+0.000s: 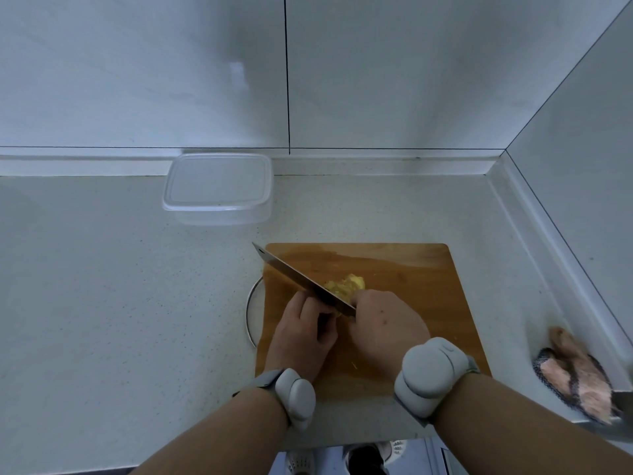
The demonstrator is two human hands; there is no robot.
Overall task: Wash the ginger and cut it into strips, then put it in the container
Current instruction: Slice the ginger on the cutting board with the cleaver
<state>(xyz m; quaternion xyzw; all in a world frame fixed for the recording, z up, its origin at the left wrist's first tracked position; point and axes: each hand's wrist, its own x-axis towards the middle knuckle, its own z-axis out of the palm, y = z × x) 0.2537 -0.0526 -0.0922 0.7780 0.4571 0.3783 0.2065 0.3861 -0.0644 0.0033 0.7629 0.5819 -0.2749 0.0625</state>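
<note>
Yellow ginger (346,286) lies mid-board (411,269), its axis unclear. Knife (301,281) runs far-left to near-right across it, handle gripped in the right hand (387,327). Left hand (303,334) curls just left of the blade, touching ginger. Clear container (219,190), lidded, sits far left; contents unclear.

Ginger (346,286) lies on the cutting board (411,269) just beyond the fingers (310,308); the container (219,190) sits on the counter (120,286) farther beyond, leftward.
</note>
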